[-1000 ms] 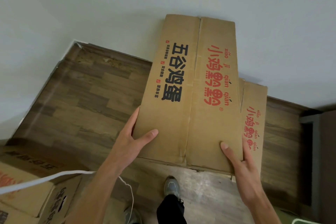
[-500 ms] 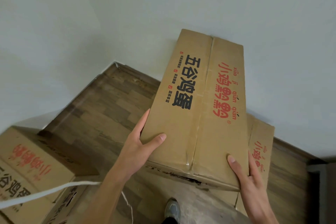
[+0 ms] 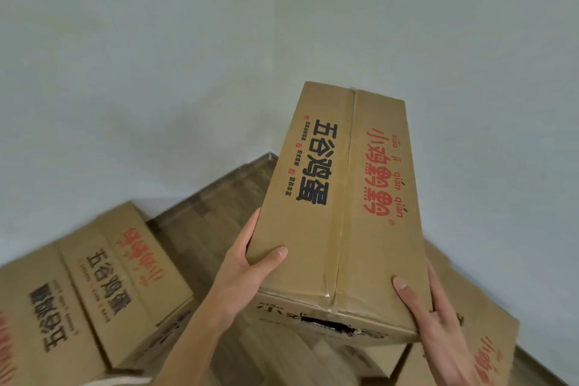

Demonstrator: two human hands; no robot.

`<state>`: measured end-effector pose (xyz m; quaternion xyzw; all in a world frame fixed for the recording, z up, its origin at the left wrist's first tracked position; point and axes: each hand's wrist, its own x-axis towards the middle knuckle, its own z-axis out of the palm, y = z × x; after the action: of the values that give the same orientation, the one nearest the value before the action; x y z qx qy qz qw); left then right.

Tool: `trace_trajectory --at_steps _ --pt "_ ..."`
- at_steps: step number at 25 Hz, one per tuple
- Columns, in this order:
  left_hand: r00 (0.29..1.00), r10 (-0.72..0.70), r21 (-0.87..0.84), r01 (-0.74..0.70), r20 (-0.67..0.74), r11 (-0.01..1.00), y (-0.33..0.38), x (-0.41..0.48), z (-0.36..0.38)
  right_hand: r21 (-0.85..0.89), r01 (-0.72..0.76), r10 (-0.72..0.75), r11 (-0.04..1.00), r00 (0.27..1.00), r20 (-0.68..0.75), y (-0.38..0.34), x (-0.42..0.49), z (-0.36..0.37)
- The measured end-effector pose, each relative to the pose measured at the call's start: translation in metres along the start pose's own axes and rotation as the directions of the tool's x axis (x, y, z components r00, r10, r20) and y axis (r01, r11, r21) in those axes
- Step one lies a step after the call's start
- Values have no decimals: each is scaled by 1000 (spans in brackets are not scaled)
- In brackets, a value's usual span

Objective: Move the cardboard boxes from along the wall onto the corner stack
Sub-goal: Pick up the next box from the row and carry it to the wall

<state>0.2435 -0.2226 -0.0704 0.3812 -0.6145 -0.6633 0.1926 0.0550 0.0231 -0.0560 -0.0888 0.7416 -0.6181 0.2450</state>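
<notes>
I hold a long cardboard box (image 3: 341, 197) with black and red Chinese print in the air, its far end tilted up toward the wall corner. My left hand (image 3: 247, 269) grips its near left edge, thumb on top. My right hand (image 3: 429, 307) grips its near right corner. A torn handle hole shows on the near end face. Below it on the right lies another printed box (image 3: 482, 338) along the wall. At lower left the corner stack of boxes (image 3: 103, 279) rests by the left wall.
Wood-look floor (image 3: 216, 213) runs between the stack and the held box into the room corner. Pale walls (image 3: 156, 72) close both sides. A white cord (image 3: 125, 381) crosses the bottom edge near my left forearm.
Both hands have lifted the box off the one beneath it and carried it up and leftward. The view has swung left, bringing the stack further into sight.
</notes>
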Motion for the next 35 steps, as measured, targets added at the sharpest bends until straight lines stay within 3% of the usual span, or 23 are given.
trace_trajectory --at_steps 5,9,16,21,25,28,32,35 --pt "982 11 -26 -17 -190 1000 -5 -52 -94 -43 -1 8 999 985 170 -22 -32 86" --pt "937 -28 -150 -26 -349 988 -31 -93 -174 -45 -19 34 999 934 356 -3 -48 163" --pt "775 -156 -333 -74 -612 940 -77 -180 -287 -184 16 101 983 787 609 12 -90 300" --pt "672 -210 -359 -88 -710 929 -100 -229 -336 -230 -5 176 973 661 729 32 -115 379" --pt "560 -260 -378 -104 -787 920 -114 -252 -373 -308 105 214 945 513 831 42 -126 446" --pt "474 -296 -396 -125 -830 910 -118 -262 -395 -328 108 260 938 404 877 43 -133 489" --pt "441 -302 -392 -127 -845 911 -130 -265 -420 -309 123 248 943 358 900 50 -144 528" --pt "435 -311 -389 -102 -845 916 -150 -263 -447 -321 131 255 938 368 894 64 -152 554"
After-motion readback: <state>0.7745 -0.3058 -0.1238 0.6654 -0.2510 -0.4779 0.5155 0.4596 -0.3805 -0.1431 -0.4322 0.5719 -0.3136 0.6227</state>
